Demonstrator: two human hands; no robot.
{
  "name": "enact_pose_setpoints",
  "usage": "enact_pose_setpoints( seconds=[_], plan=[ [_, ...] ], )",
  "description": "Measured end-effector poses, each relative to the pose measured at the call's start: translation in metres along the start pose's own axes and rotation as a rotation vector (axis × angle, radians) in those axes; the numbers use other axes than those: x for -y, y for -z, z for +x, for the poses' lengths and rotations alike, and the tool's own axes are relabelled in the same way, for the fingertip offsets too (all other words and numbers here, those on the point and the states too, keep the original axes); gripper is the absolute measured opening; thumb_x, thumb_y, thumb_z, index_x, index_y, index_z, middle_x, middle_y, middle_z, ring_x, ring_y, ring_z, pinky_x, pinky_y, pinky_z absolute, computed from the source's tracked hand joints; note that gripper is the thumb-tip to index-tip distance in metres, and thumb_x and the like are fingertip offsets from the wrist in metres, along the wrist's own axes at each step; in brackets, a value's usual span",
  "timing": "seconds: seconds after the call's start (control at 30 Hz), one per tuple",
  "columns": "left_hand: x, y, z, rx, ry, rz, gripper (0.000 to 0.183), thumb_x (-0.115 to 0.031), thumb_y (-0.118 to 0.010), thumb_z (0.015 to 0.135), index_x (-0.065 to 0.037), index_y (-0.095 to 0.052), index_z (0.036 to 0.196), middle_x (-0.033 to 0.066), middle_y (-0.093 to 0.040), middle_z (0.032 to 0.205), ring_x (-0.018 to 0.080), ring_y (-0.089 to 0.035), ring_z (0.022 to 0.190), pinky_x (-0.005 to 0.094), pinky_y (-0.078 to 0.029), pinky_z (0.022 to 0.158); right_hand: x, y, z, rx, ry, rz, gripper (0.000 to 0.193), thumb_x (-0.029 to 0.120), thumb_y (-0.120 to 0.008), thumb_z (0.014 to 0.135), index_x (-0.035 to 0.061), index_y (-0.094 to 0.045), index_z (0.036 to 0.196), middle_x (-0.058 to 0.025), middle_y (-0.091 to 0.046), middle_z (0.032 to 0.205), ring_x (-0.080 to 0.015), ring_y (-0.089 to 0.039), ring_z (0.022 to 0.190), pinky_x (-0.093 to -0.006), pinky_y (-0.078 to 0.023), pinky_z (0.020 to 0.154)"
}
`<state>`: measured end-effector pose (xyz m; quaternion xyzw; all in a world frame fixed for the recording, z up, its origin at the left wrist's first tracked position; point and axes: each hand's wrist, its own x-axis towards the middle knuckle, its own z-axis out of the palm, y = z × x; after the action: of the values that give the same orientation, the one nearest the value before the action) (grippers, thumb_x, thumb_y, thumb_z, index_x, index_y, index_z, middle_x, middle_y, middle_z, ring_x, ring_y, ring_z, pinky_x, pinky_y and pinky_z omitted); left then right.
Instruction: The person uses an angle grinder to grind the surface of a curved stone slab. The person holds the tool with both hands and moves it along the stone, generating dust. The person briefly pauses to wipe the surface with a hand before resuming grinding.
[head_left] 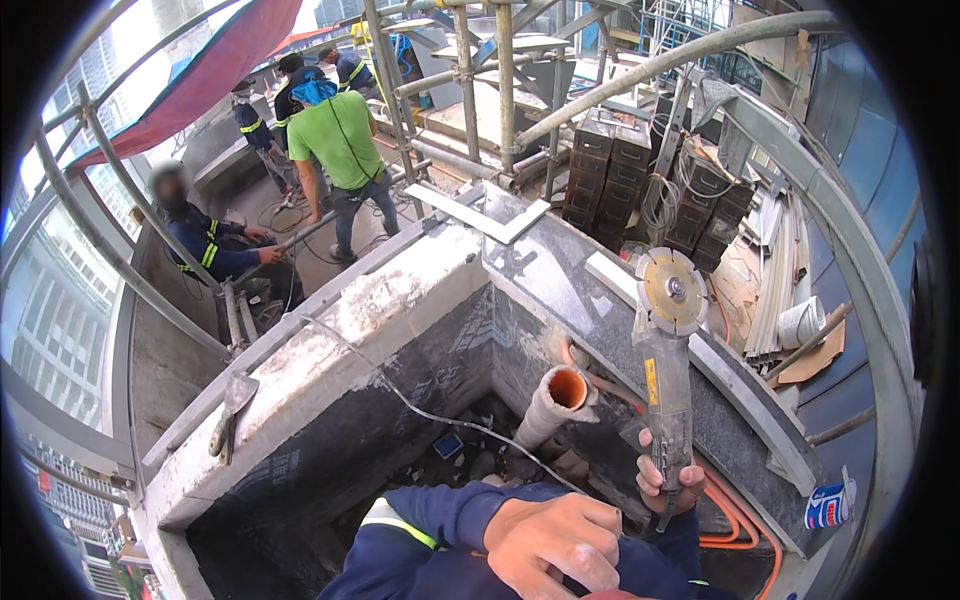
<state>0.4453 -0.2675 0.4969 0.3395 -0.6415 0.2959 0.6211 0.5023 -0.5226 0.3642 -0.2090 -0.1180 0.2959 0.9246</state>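
Observation:
My right hand (665,482) grips the rear end of a grey angle grinder (668,395), which is held upright. Its round, segmented cutting disc (672,290) points up and away from me over the dark stone ledge; I cannot tell whether it spins. My left hand (555,545) is across my front near the lower edge, with its fingers bent inward. What those fingers hold, if anything, is hidden. A bit of something red shows just below this hand.
A walled pit holds an upright pipe (567,388) and a grey cable (400,395). A trowel (234,405) lies on the left wall. On the stone ledge (570,280) are a white L-shaped piece (490,215) and a tin (828,505). Orange hose (740,525) curves nearby. Several people work beyond scaffolding.

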Motion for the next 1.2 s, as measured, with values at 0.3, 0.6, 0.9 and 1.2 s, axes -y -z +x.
enact_pose_setpoints(
  seconds=[0.3, 0.6, 0.9, 1.2],
  plan=[
    [-0.038, 0.085, -0.005, -0.053, 0.146, 0.235, 0.016, -0.006, -0.067, 0.099, 0.008, -0.076, 0.100, 0.0119, -0.064, 0.090, 0.0236, -0.063, 0.068, 0.0380, -0.047, 0.060, -0.035, -0.025, 0.083, 0.062, -0.021, 0.044, 0.087, 0.017, -0.077, 0.076, -0.0118, -0.031, 0.144, -0.0208, -0.042, 0.132, -0.0212, -0.059, 0.078, -0.0316, -0.053, 0.061],
    [-0.064, 0.145, 0.025, -0.427, 0.429, 0.213, 0.020, 0.005, -0.068, 0.091, 0.005, -0.074, 0.110, 0.0129, -0.063, 0.091, 0.0244, -0.063, 0.072, 0.0360, -0.053, 0.062, -0.066, -0.027, 0.137, 0.051, -0.075, 0.049, 0.089, 0.021, -0.076, 0.075, -0.0149, -0.030, 0.142, -0.0219, -0.042, 0.131, -0.0200, -0.060, 0.077, -0.0288, -0.052, 0.058],
    [-0.062, 0.167, 0.034, -0.293, 0.546, 0.140, 0.039, 0.003, -0.069, 0.092, -0.003, -0.064, 0.131, 0.0140, -0.064, 0.100, 0.0260, -0.065, 0.076, 0.0370, -0.054, 0.058, -0.069, -0.044, 0.136, 0.019, -0.090, -0.075, 0.088, 0.022, -0.081, 0.070, -0.0171, -0.034, 0.134, -0.0159, -0.058, 0.087, -0.0150, -0.058, 0.061, -0.0252, -0.050, 0.050],
    [-0.058, 0.112, 0.026, -0.198, 0.374, 0.594, 0.049, -0.008, -0.075, 0.093, -0.011, -0.062, 0.140, 0.0127, -0.059, 0.120, 0.0257, -0.064, 0.074, 0.0354, -0.051, 0.052, -0.027, -0.009, 0.074, -0.009, -0.016, 0.009, 0.092, 0.018, -0.081, 0.071, -0.0174, -0.029, 0.138, -0.0258, -0.048, 0.119, -0.0229, -0.065, 0.072, -0.0310, -0.054, 0.052]
  ],
)
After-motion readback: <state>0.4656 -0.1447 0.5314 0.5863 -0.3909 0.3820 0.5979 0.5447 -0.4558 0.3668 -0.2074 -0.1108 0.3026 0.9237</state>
